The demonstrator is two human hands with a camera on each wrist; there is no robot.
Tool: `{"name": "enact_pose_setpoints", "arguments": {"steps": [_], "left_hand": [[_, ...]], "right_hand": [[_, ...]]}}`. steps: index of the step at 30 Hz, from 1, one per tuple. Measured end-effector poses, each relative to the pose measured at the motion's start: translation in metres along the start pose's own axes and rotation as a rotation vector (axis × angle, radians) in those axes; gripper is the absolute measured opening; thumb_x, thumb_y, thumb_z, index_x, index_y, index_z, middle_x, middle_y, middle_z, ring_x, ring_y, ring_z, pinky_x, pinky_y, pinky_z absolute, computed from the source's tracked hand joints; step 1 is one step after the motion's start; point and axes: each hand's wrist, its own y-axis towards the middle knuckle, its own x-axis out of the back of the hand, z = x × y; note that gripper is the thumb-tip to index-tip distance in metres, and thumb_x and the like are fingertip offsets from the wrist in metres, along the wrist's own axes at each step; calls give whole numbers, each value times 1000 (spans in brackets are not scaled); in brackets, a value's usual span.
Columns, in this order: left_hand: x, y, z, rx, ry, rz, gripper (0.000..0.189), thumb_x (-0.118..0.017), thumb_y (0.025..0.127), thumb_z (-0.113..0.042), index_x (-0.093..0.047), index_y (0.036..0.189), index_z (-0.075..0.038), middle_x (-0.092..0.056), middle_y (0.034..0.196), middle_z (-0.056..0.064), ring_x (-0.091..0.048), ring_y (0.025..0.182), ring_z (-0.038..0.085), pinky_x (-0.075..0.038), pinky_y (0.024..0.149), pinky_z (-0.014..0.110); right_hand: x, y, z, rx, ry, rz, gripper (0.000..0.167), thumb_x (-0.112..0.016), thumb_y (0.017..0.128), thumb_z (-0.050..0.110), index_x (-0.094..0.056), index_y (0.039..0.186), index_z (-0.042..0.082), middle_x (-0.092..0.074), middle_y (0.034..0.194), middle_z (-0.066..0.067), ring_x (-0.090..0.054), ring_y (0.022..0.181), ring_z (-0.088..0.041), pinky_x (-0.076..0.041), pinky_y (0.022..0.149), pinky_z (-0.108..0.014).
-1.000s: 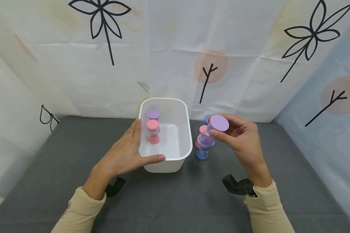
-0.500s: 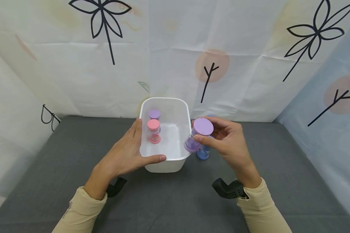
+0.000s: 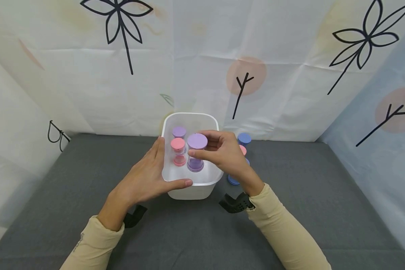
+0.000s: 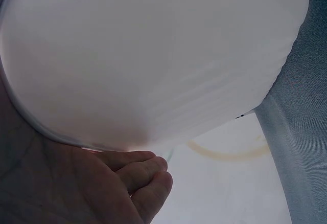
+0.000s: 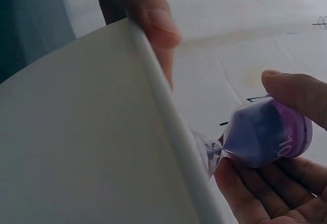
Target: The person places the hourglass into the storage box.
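Purple sand timer [image 3: 197, 141] is held by the right hand [image 3: 221, 152] within the walls of the white plastic bin [image 3: 192, 192]; the thumb is laid across its near side, and its far side is reached by the fingers. It lies to the left of the right palm, its long axis seen close to vertical in the head view, with the broad cap uppermost. From the right wrist, a "10" can be read on one end. Everything seems to turn on its base, poised over the bin floor; whether the floor is touched cannot be told.

Just to its left, a smaller pink sand timer [image 3: 178, 144] is stood upright in the bin, with a small purple-capped timer [image 3: 179, 131] set behind.

The left hand [image 3: 140, 180] is spread wide at the bin's near left corner, its thumb rested along the near rim; no timer is held by it. Outside the bin, to the right on the tabletop [image 3: 324, 195], a blue-capped timer [image 3: 244, 138], a pink-capped timer [image 3: 243, 150] and a blue base [image 3: 233, 180] are partly hidden by the right hand and wrist.
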Motion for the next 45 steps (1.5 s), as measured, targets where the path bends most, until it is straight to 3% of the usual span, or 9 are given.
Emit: {"name": "enact_pose_setpoints", "arguments": {"steps": [6, 18, 23, 31, 36, 45], "left_hand": [[0, -1, 0, 25, 30, 45, 136, -61, 73, -87, 12, 162, -16, -5, 169, 7, -22, 151, 29, -34, 113, 54], [1, -1, -1, 48, 50, 75, 138, -60, 75, -87, 10, 161, -5, 2, 169, 13, -11, 154, 31, -26, 117, 55], [1, -1, -1, 66, 60, 93, 139, -60, 75, -88, 10, 160, -3, 3, 168, 15, -10, 154, 33, -24, 117, 56], [1, -1, -1, 63, 58, 92, 138, -59, 75, -87, 10, 160, -3, 3, 168, 16, -11, 154, 32, -24, 118, 55], [0, 0, 0, 36, 51, 71, 138, -62, 75, -86, 7, 161, -3, -3, 168, 16, -17, 153, 31, -28, 117, 53], [1, -1, 0, 50, 54, 86, 138, -62, 76, -85, 9, 160, -2, 3, 168, 16, -11, 154, 32, -25, 118, 54]], "right_hand": [[-10, 17, -13, -53, -52, 46, 33, -84, 83, 7, -75, 114, 6, -76, 103, -7, -74, 96, -24, -57, 88, -36], [-19, 39, -23, -186, -121, 122, 38, -86, 80, 5, -73, 114, -1, -75, 100, -8, -73, 91, -20, -57, 85, -32], [-23, 46, -27, -218, -206, 158, 44, -88, 78, 6, -72, 118, -1, -74, 100, -7, -72, 92, -16, -56, 84, -28], [-25, 50, -32, -239, -328, 207, 35, -87, 78, 6, -75, 110, 1, -75, 94, -5, -70, 87, -14, -56, 79, -26], [-26, 49, -33, -239, -451, 247, 35, -89, 78, 11, -76, 108, 2, -75, 90, -2, -69, 83, -12, -54, 75, -24], [-32, 50, -33, -217, -691, 325, 31, -90, 77, 16, -78, 103, 3, -71, 81, 1, -60, 73, -10, -47, 64, -21]]}}
